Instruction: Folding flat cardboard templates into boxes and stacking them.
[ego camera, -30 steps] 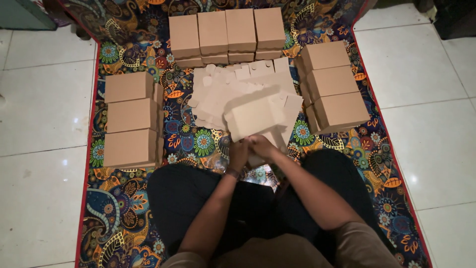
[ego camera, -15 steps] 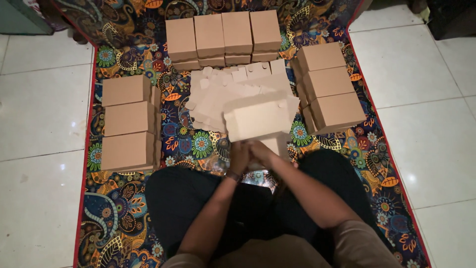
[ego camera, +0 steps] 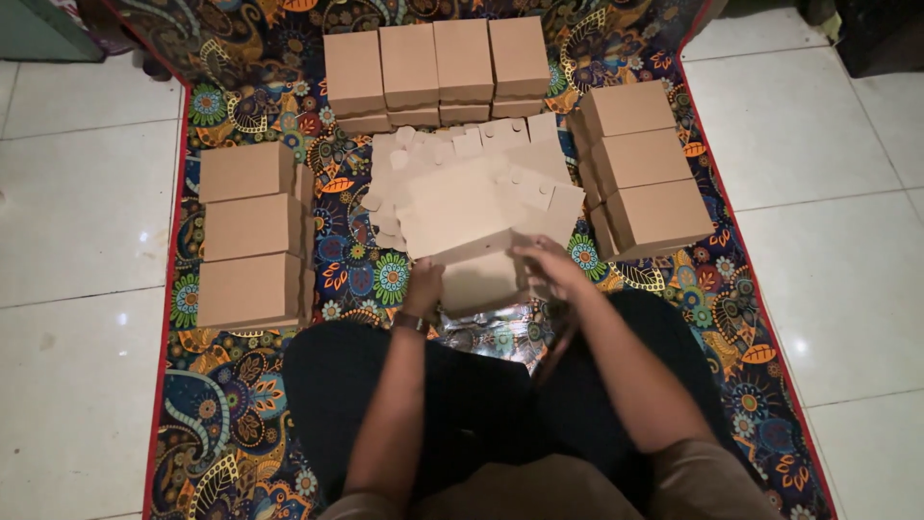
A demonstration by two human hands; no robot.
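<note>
I sit on a patterned rug [ego camera: 241, 424] with my legs folded. A partly folded brown cardboard box [ego camera: 476, 265] is held just above my knees. My left hand [ego camera: 423, 285] grips its left side. On the right, my right hand [ego camera: 549, 265] presses on its upper edge. Behind the box lies a loose pile of flat cardboard blanks [ego camera: 462, 178] with round tabs.
Finished brown boxes stand in stacks on three sides: left [ego camera: 248, 231], far middle [ego camera: 438, 67], right [ego camera: 640, 164]. White floor tiles [ego camera: 77, 212] surround the rug on both sides.
The hands have moved apart to the box's two sides, and the cardboard has gone from a raised flat sheet to a more closed box shape, held lower.
</note>
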